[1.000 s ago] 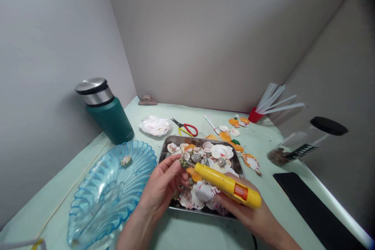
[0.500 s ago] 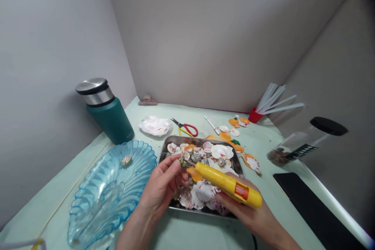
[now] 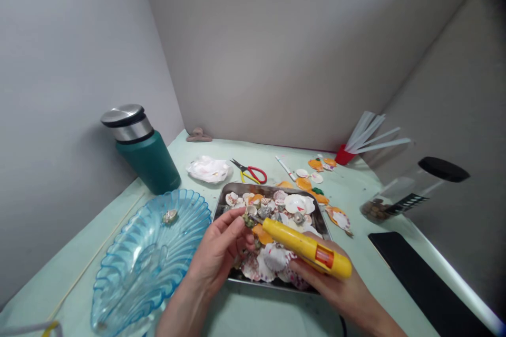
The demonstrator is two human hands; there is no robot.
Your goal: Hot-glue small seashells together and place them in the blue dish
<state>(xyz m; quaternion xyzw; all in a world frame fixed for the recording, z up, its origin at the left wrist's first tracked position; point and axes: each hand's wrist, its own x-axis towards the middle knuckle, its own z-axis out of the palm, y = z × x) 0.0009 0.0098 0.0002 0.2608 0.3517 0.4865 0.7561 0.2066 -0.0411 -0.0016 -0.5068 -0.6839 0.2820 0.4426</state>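
Between the thumb and fingers of my left hand [image 3: 221,247] is a small greenish seashell [image 3: 249,219], its pale opening turned up. My right hand [image 3: 336,279] is wrapped round a yellow hot glue gun [image 3: 300,242], whose nozzle points left and meets or nearly meets the shell's opening. Both hands are over a metal tray [image 3: 272,287] heaped with scallop shells and small snail shells. To the left lies a blue shell-shaped glass dish [image 3: 130,268] with one small shell [image 3: 169,216] on its fluted surface.
A green bottle [image 3: 150,163] stands behind the dish. Beyond the tray are a crumpled white wad [image 3: 209,169], scissors [image 3: 253,174], a marker [image 3: 285,168] and orange shells [image 3: 303,184]. At right are a red cup [image 3: 343,156] of glue sticks, a tilted jar [image 3: 411,195] and a black pad [image 3: 427,279].
Almost nothing differs. The glue gun has shifted very slightly left, with its nozzle still at the shell; my left hand keeps the same pinch.
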